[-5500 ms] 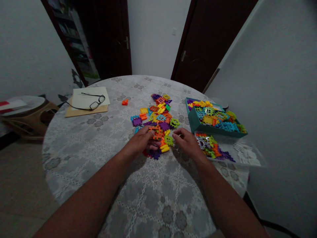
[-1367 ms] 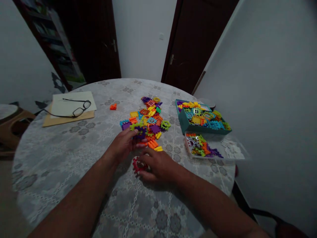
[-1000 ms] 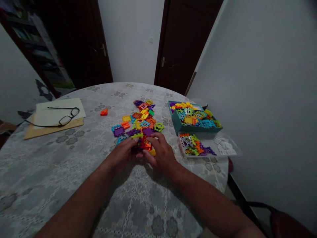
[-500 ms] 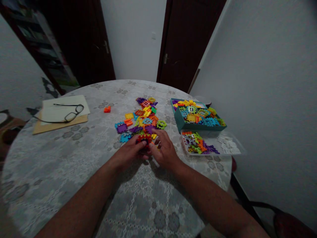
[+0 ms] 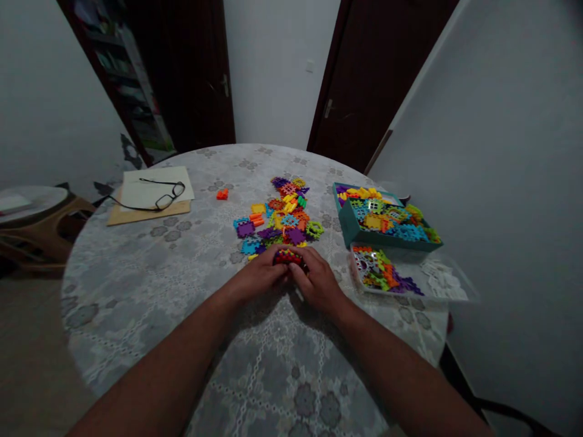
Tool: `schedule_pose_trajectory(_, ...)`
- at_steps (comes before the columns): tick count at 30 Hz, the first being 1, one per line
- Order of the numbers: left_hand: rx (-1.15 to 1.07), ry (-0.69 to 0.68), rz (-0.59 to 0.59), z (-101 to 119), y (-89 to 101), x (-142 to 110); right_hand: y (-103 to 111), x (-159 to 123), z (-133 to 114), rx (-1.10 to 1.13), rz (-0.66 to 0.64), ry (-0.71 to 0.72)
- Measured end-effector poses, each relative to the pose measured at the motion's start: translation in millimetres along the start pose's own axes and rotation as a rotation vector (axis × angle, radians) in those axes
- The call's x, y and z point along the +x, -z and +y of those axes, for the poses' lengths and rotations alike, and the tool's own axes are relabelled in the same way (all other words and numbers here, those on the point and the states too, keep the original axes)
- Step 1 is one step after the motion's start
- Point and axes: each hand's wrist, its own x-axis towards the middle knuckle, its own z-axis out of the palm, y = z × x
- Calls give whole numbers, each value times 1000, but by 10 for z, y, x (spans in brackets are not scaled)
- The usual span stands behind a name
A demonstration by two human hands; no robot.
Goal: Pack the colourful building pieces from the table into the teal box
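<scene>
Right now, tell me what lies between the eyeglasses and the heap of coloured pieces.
A small orange piece, lying on the patterned tablecloth between the eyeglasses and the heap of coloured pieces. The head view shows it.

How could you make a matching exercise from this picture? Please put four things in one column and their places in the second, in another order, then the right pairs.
1. black-framed eyeglasses
2. red toothed piece
3. teal box
4. lime-green ring piece

A. between the left hand and the right hand
B. at the right edge of the pile
C. across the pale sheet
D. right of the pile, apart from it

Pairs: 1-C; 2-A; 3-D; 4-B
</scene>
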Motion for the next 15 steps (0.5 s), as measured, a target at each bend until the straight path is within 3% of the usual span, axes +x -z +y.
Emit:
schedule_pose_trajectory(7,18,-58,-55,-47,44,9,-32,31,-1,114,5,-58)
schedule_pose_trajectory(11,77,-39,-103,-2,55,15,27,66,-17,123,8,-165)
schedule_pose_trajectory(15,131,-55,-153,15,84,49,183,131,-77,237,-97,-306)
